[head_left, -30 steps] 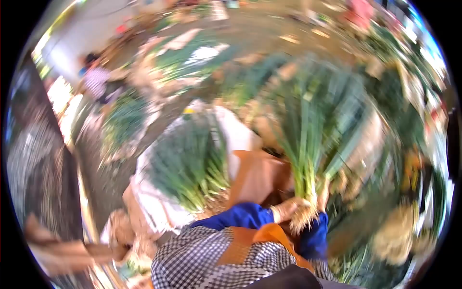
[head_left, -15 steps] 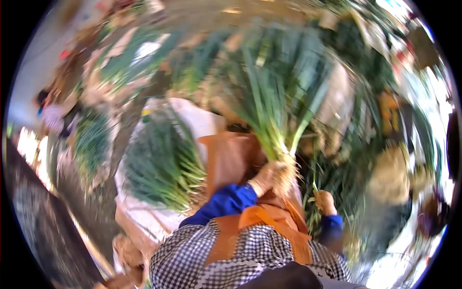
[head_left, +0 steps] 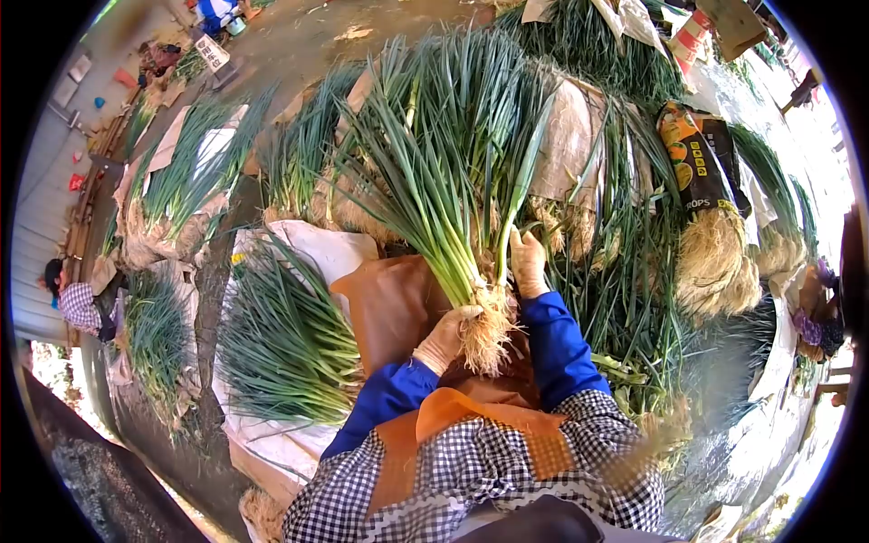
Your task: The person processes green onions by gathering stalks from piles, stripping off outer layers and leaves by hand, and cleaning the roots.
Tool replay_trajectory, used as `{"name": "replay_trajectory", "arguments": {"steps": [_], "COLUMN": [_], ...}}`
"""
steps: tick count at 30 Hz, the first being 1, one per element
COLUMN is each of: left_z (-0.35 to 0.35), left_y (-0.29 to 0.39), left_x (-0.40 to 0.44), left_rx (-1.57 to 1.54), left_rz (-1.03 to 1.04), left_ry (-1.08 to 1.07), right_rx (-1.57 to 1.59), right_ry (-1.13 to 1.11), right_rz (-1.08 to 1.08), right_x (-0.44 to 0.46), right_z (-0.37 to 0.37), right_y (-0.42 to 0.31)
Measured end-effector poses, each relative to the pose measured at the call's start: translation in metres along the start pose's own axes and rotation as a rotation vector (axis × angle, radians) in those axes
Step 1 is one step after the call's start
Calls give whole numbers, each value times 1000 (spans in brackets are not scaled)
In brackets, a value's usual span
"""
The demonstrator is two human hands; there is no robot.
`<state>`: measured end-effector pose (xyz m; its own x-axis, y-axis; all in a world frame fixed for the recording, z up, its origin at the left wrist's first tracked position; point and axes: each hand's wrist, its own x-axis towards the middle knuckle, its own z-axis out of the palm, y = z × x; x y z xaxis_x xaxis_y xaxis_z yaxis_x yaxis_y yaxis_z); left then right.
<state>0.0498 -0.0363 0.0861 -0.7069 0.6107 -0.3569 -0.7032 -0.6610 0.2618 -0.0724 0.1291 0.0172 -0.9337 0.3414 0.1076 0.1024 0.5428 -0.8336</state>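
Moved right hand [head_left: 529, 264] up to outer stalk [head_left: 518, 199], pinching it; gripping green-onion bundle [head_left: 445, 240] by roots [head_left: 489, 342] in left hand [head_left: 444, 341]; now handling two-handed.

this looks like a produce shed with a bare brown floor [head_left: 299, 54]. green onions [head_left: 288, 339] lie in a big heap upon a white sheet [head_left: 330, 249], and more such heaps are spread beyond this sheet. to the left of the sheet there is a pale wall [head_left: 41, 226] with a person [head_left: 80, 307] near it; to the right of the sheet, one printed sack [head_left: 692, 172] is among more onions.
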Motion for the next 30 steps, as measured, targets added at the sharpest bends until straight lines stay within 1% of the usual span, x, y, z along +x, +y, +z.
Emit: {"name": "replay_trajectory", "arguments": {"steps": [1,3,4,5,6,7,8,9,10,11,12,13,15,17,18,19,20,21,22,23,25,26,27,29,30], "left_z": [-4,-18,-20,-26,-27,-28,-31,-34,-32,-28,-25,-22,-13,-7,-10,-13,-17,-26,-38,4,-28,-20,-26,-38,-33], "left_y": [-2,-12,-19,-18,-16,-15,-10,-7,-6,-5,-4,-5,-2,-5,-5,-5,-6,-9,-6,1,8,13,11,4,1], "left_x": [0,11,20,23,25,27,25,22,21,21,21,19,21,14,18,19,18,16,11,-11,-16,-24,-21,-3,1], "left_rx": [-5,59,-7,-3,-40,-81,-106,-132,-198,-261,-260,-245,-222,-233,-427,-420,-367,-313,-146,-266,-96,-65,-72,5,27], "left_rz": [-4,108,151,143,184,226,197,166,126,85,78,73,72,76,-7,1,17,33,84,15,-12,-13,-18,12,58], "left_ry": [13,72,141,139,184,230,183,139,30,-83,-88,-125,-173,-149,-343,-347,-353,-356,-169,-77,-16,-5,3,2,97], "right_rx": [-293,-164,208,532,508,461,416,507,543,480,-23,-902,-757,246,479,711,939,801,583,393,785,305,69,-117,-180], "right_ry": [19,-134,-397,-598,-718,-774,-825,-834,-776,-724,-671,-977,-630,-662,-685,-705,-615,-521,-331,-89,-439,-304,-279,-217,-196], "right_rz": [-131,-184,-17,238,265,190,113,386,379,471,420,317,-240,383,389,384,316,-19,-350,-591,436,82,27,-125,-120], "right_x": [-4,-20,-32,-44,-57,-68,-78,-82,-81,-75,-70,-50,-53,-44,-36,-28,-20,-17,-14,-12,-3,-8,-11,-15,-14], "right_z": [-9,-20,-35,-51,-86,-113,-140,-167,-189,-201,-199,-195,-167,-138,-115,-88,-41,-31,-22,-14,-25,-37,-40,-41,-42], "right_y": [-15,-18,-27,-37,-57,-51,-45,-41,-26,-8,40,49,82,-21,-27,-23,3,0,-2,-11,-20,-37,-44,-51,-57]}}
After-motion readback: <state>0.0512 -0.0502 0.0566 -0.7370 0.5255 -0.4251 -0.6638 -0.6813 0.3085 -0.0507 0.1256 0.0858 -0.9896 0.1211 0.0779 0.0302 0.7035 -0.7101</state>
